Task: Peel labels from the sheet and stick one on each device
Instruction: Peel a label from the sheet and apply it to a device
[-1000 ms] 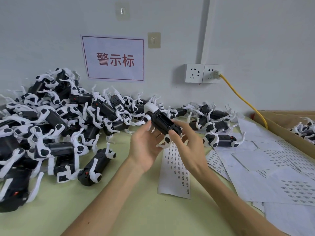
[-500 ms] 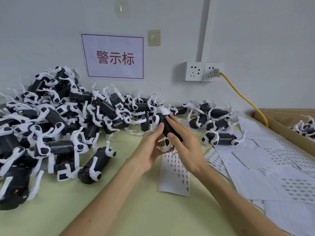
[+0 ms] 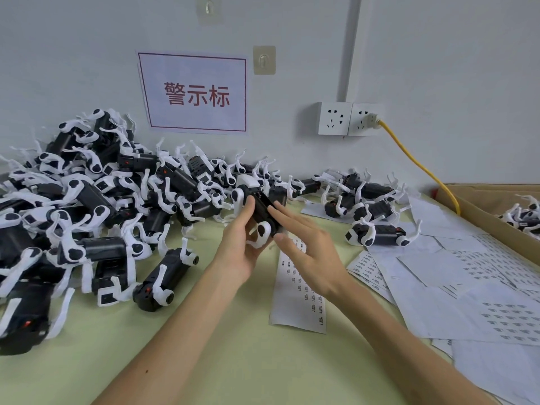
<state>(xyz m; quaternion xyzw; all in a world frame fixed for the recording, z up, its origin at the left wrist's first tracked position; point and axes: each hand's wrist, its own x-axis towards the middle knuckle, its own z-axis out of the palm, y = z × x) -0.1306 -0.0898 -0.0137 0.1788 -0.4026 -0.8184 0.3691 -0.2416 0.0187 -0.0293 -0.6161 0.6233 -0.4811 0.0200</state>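
Left hand [image 3: 239, 252] mid-frame, fingers curled round black-and-white device [image 3: 261, 209]. Right hand [image 3: 309, 249] beside it, fingers straight and spread, tips touching device, gripping nothing. Label sheet [image 3: 298, 290] flat on table [image 3: 233, 361] just below hands. Big device pile [image 3: 102, 200] at left.

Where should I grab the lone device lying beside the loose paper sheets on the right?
Take the device by its black middle, coming from above and pinching across its width. It lies flat and lengthwise, thin white legs stick out near both ends, and the bare body between them looks sturdiest.
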